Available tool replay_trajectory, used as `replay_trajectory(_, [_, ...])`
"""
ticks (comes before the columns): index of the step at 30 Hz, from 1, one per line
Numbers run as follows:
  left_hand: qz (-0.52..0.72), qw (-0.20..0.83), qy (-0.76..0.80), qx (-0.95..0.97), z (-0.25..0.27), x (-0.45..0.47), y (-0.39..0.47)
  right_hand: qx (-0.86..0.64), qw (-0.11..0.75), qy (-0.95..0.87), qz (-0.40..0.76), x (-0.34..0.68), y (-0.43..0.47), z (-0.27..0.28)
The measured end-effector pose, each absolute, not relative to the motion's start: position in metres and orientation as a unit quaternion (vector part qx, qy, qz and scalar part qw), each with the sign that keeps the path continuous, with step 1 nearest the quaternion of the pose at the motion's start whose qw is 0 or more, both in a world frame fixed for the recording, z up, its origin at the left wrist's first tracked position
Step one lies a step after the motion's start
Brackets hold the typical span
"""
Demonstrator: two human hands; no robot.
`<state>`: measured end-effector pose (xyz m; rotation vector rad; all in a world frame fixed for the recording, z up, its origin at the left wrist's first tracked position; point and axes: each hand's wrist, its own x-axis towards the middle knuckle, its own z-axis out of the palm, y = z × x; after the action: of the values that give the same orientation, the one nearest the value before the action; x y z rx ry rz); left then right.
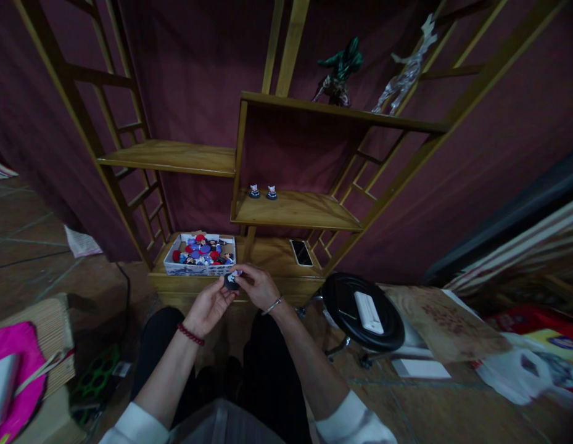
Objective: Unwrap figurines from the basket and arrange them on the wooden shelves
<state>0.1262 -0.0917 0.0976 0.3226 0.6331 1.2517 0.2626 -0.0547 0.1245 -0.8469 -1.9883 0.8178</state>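
A small figurine (231,281) with a dark round base and a whitish top is held between my two hands, just in front of the low shelf. My left hand (209,308), palm turned up, grips the base from the left with thumb and fingers. From the right, my right hand (259,287) pinches the upper side of the same figurine, covering part of it. Close behind my hands stands an open patterned box (193,269) full of red, blue and purple figurines (203,248). Two similar little figurines, one left (254,191) and one right (272,192), stand side by side on the middle shelf (305,209).
A phone (301,253) lies on the bottom shelf. Up top stand a green statue (344,68) and a clear statue (404,77). At right, a black stool (342,308) carries a white box (368,312). A pink item (24,351) lies at lower left.
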Motion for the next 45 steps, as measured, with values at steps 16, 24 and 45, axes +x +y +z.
replay_trajectory(16, [0.57, 0.765, 0.275, 0.116, 0.096, 0.127, -0.095, -0.312, 0.361, -0.831, 0.286, 0.264, -0.054, 0.135])
replay_trajectory(24, [0.571, 0.765, 0.274, 0.114, 0.099, 0.125, -0.097, -0.306, 0.343, -0.844, 0.277, 0.263, -0.054, 0.14])
replay_trajectory(45, [0.571, 0.76, 0.269, 0.153, 0.096, 0.125, -0.1, -0.323, 0.322, -0.855, 0.247, 0.264, -0.055, 0.14])
